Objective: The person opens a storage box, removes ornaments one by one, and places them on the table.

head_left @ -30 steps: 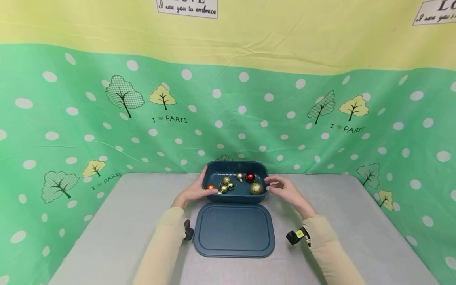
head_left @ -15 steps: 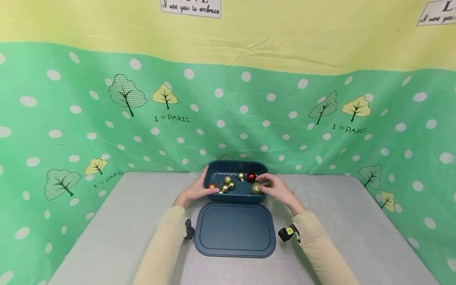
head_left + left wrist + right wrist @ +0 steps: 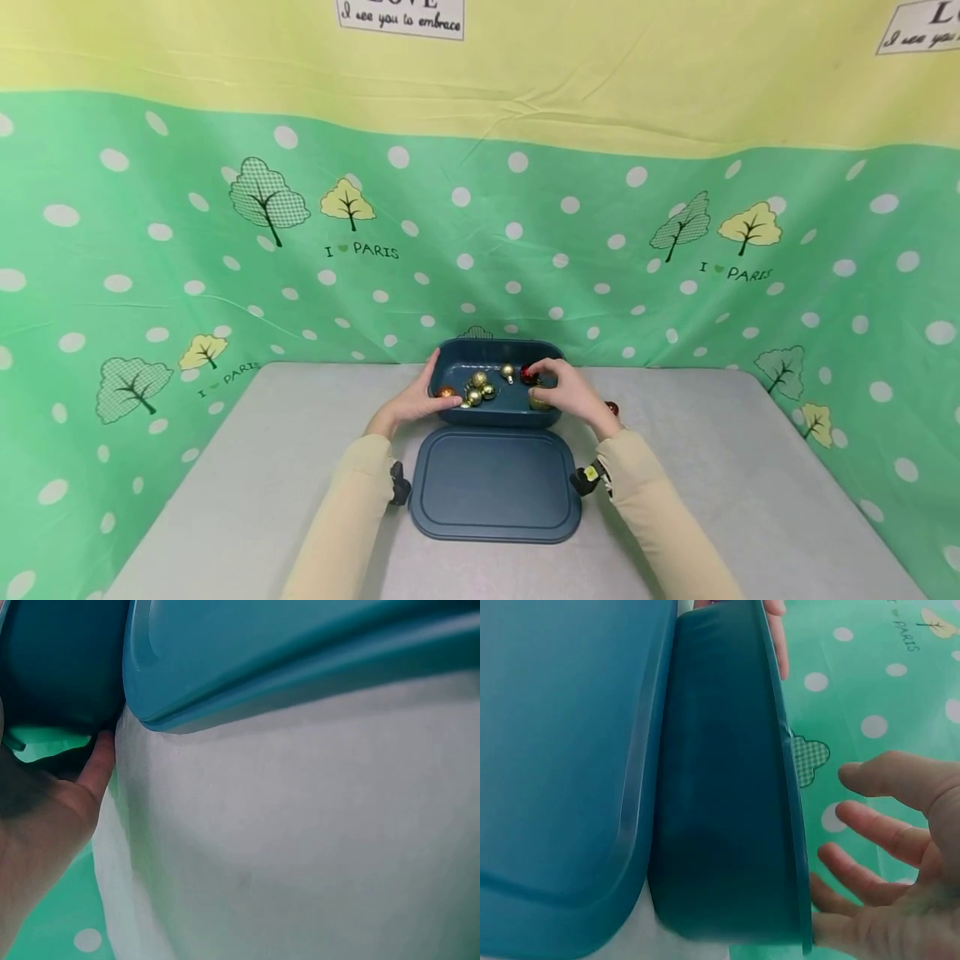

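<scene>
My left hand (image 3: 411,402) grips the left end of a dark blue plastic food container (image 3: 491,419), its thumb over the front left corner. The left wrist view shows that hand (image 3: 56,810) against the container wall. My right hand (image 3: 572,392) hovers over the container's right end, fingers curved and parted with nothing between them, as the right wrist view also shows. A shiny red bauble (image 3: 527,372) and a larger gold glitter bauble (image 3: 536,398), both partly hidden, lie under its fingertips. Several small gold baubles (image 3: 478,380) and an orange bauble (image 3: 446,392) lie further left inside.
The matching blue lid (image 3: 495,485) lies flat on the grey tabletop (image 3: 735,483) in front of the container. Another red bauble (image 3: 612,408) sits on the table right of my right wrist. A green and yellow curtain (image 3: 510,229) hangs behind the table.
My right hand has moved left from the container's right rim to above the baubles inside. The red bauble on the table has come into view behind it. The left hand keeps its hold.
</scene>
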Demonstrator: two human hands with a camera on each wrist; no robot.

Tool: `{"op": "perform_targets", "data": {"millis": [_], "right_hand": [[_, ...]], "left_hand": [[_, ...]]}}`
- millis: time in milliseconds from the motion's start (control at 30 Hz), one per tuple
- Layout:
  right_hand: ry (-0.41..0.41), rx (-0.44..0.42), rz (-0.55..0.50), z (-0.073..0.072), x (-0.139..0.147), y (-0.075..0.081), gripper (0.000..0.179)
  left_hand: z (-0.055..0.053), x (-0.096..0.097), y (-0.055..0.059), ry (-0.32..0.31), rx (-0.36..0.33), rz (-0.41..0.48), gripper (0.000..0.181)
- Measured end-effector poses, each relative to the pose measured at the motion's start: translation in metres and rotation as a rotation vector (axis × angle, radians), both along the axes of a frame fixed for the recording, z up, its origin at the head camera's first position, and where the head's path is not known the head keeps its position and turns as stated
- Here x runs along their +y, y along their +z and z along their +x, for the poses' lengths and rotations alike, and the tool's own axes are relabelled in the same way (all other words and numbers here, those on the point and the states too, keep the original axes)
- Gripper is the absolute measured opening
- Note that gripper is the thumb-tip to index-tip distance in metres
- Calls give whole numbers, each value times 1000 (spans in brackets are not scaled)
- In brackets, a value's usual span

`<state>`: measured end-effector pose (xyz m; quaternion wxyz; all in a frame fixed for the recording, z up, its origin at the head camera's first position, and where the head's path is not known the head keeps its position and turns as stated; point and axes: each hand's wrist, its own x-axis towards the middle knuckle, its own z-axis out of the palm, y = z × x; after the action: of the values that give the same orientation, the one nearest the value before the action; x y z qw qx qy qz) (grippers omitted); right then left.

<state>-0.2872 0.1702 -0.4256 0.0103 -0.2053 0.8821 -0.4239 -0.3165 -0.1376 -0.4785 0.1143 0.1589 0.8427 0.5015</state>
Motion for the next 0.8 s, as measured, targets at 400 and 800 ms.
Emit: {"op": "perform_targets", "data": {"millis": [400, 800], "right_hand": [[6, -136, -133, -7, -8, -6, 43], [183, -228, -9, -18, -13, -12, 47]], "left_hand": [[7, 2, 14, -28, -14, 47, 107], [27, 4, 40, -45, -22, 26, 100]]}}
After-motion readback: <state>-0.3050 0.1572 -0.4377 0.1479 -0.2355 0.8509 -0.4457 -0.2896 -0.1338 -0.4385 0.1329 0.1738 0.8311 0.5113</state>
